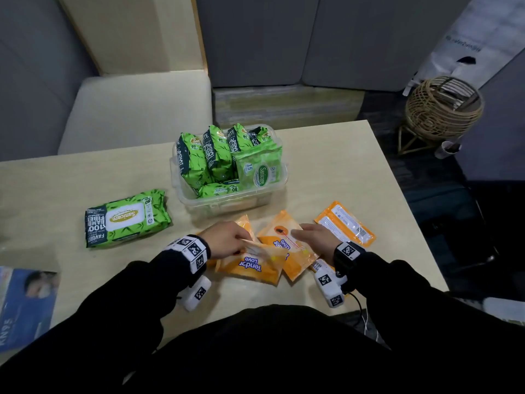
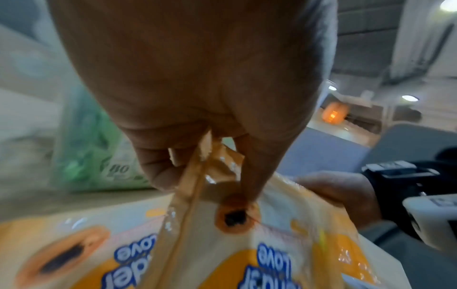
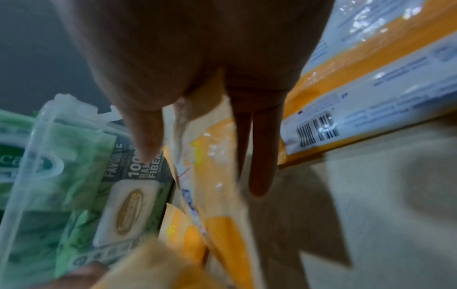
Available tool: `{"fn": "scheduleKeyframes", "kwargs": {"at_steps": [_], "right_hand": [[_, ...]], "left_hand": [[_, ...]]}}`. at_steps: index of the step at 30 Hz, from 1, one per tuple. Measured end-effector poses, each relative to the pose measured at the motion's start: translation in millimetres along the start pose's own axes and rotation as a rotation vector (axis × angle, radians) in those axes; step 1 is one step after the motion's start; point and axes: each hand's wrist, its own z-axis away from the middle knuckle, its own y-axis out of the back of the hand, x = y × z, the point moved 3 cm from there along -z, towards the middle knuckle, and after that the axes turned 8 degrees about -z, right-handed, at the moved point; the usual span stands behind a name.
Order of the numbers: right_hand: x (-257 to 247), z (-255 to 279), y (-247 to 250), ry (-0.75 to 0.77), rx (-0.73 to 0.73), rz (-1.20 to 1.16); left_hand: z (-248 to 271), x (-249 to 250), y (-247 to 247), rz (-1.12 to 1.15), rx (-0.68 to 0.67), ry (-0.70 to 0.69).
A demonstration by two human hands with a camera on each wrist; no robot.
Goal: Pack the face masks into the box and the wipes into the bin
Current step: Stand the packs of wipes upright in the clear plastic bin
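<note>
Black sleeves [image 1: 119, 294] filled the bottom of the frame, and just above them the left hand [image 1: 224, 240] pinched the top edge of an orange wipes packet [image 1: 252, 265] between thumb and curled fingers. Beside it, the right hand [image 1: 315, 237] lay with fingers nearly straight on a second orange packet [image 1: 279, 231], gripping nothing. Above centre stood the clear bin [image 1: 227, 201] of green wipes packs [image 1: 204, 160], one green pack [image 1: 126, 217] lying at its left on the table [image 1: 341, 172].

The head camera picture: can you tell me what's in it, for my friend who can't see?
A left hand pinches an orange wipes pack on a table while the right hand rests open on another. Behind them a clear bin holds green packs; one green pack lies outside it.
</note>
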Motion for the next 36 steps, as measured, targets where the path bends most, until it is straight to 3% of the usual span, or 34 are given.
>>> {"fn": "scheduleKeyframes", "kwargs": {"at_steps": [3, 7, 10, 13, 15, 19, 23, 24, 26, 27, 29, 32, 36], "right_hand": [[-8.5, 4.0, -7.7, 0.026, -0.094, 0.101], [-18.6, 8.5, -29.7, 0.025, -0.352, 0.265], [-21.1, 5.1, -34.7, 0.08, -0.354, 0.404], [-20.9, 1.9, -34.0, 0.052, -0.331, 0.363], [-17.7, 0.2, -33.3, 0.023, -0.287, 0.312], [-5.0, -6.0, -31.6, -0.004, -0.213, 0.136], [-8.2, -7.9, -11.5, -0.001, -0.16, 0.122], [-11.0, -11.6, 4.4, 0.045, -0.071, 0.114], [-16.2, -21.7, 49.5, 0.145, 0.284, 0.274], [-17.9, -24.7, 72.0, 0.143, 0.461, 0.474], [-10.7, -27.3, 99.8, 0.021, 0.603, 0.79], [7.2, -28.5, 102.7, -0.114, 0.53, 0.971], [11.1, -33.7, 93.6, -0.067, 0.468, 1.104]], "left_hand": [[-2.1, 18.8, 7.0, -0.12, 0.058, -0.096], [-11.9, 29.1, 5.4, 0.023, 0.277, -0.036], [-16.2, 21.7, -4.7, 0.163, 0.342, 0.016], [-13.1, 9.5, -12.8, 0.353, 0.443, 0.109], [-11.3, -0.9, -19.9, 0.467, 0.426, 0.157], [-8.1, -9.2, -31.4, 0.784, 0.143, 0.157], [-9.4, -10.3, -30.4, 0.765, 0.141, 0.199], [-11.9, -13.4, -30.0, 0.759, 0.146, 0.208], [-11.0, -15.8, -26.1, 0.742, 0.151, 0.231], [-9.6, -17.1, -24.3, 0.742, 0.161, 0.253], [-8.2, -21.3, -22.6, 0.768, 0.206, 0.29], [-8.0, -30.0, -24.8, 0.888, 0.265, 0.374], [-5.0, -24.8, -26.0, 1.076, 0.24, 0.423]]}}
